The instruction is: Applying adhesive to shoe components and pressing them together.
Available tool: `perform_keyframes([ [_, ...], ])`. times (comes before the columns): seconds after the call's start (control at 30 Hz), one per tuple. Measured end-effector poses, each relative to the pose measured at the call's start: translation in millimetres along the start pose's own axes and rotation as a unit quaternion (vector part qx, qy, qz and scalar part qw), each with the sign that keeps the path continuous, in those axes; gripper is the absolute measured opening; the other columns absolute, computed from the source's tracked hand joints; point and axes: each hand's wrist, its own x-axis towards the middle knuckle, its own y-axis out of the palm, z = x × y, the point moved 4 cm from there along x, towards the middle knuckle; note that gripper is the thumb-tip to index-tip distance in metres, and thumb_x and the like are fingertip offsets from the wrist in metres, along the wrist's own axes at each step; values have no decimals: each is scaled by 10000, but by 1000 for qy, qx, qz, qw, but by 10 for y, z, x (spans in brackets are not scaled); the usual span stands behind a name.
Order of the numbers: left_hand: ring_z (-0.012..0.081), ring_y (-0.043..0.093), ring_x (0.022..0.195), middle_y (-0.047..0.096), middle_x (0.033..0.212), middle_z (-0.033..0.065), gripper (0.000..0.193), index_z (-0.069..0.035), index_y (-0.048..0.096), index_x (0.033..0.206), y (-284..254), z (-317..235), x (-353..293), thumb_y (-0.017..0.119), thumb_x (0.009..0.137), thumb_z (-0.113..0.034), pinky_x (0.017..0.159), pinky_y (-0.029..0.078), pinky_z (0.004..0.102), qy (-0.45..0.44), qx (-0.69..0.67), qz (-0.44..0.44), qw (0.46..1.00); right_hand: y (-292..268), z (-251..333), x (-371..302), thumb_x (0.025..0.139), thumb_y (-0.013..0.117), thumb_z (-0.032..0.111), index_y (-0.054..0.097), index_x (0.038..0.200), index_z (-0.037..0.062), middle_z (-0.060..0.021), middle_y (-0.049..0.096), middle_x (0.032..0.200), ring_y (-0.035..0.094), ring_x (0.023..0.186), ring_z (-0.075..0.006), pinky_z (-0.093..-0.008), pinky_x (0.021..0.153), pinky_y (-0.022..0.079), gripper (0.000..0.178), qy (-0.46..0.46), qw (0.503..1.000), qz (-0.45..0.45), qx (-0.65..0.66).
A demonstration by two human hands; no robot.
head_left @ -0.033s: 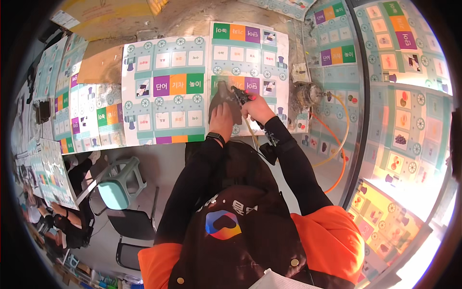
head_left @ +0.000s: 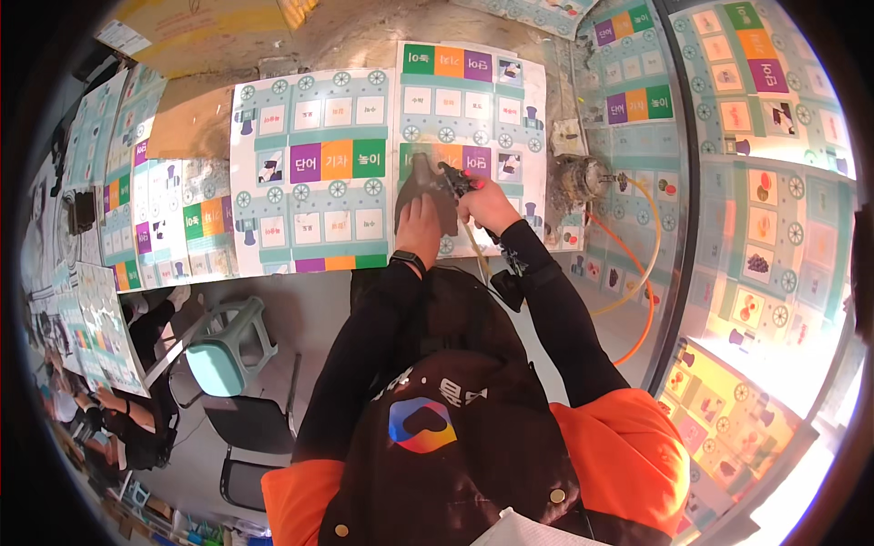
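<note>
My left hand (head_left: 420, 231) lies with its fingers stretched out flat on a dark brown, roughly triangular piece of sheet material (head_left: 422, 187). That piece rests on the printed sheets covering the worktable. Closed around a black spray gun with red parts (head_left: 462, 179), my right hand (head_left: 492, 207) is at the piece's right edge. The gun's front end points left, over or against the piece; exact contact cannot be made out. A thin yellowish hose (head_left: 475, 250) hangs below the right hand.
A metal cup-like container (head_left: 583, 179) stands right of the work, with a yellow hose (head_left: 657, 227) and an orange hose (head_left: 648, 309) near it. Cardboard (head_left: 196, 118) lies at the far left. Behind on the left are a green stool (head_left: 218, 364) and black chair (head_left: 244, 423). Other people sit farther left.
Both my hands, the spray gun and the brown piece look unmoved. At the far left, another person's arm has shifted slightly.
</note>
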Motion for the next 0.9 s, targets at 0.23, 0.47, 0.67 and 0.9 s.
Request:
perform_keyframes([
  [0.23, 304, 504, 1197, 513, 1312, 164, 492, 111, 530, 1284, 36, 9, -12, 530, 832, -82, 1036, 419, 397, 2, 16, -15, 1000, -12, 81, 107, 719, 538, 45, 622, 1199, -13, -103, 612, 611, 607, 520, -186, -313, 460, 445, 492, -34, 999, -32, -1],
  [0.47, 299, 503, 1209, 505, 1330, 159, 497, 110, 528, 1286, 42, 29, -16, 541, 829, -87, 1034, 423, 395, 2, 19, -8, 1000, -29, 170, 113, 720, 543, 41, 629, 1117, -15, -99, 602, 605, 604, 516, -186, -314, 463, 446, 410, -45, 997, -57, -17],
  [0.67, 341, 497, 1219, 507, 1321, 179, 521, 32, 551, 1296, 12, 169, -25, 602, 783, -38, 1037, 427, 420, -54, -164, -11, 985, -148, -86, 106, 770, 575, 66, 605, 1099, -12, -145, 669, 759, 670, 663, -256, -393, 557, 505, 339, -80, 994, -55, 39],
  [0.9, 375, 604, 1047, 582, 1203, 202, 408, -14, 601, 1240, -302, 1084, -660, 609, 832, -25, 919, 506, 435, -224, -306, -86, 921, -711, -1172, 134, 799, 642, 57, 449, 1222, -3, -240, 530, 1227, 493, 1177, -436, -495, 936, 473, 468, -164, 854, -285, -403],
])
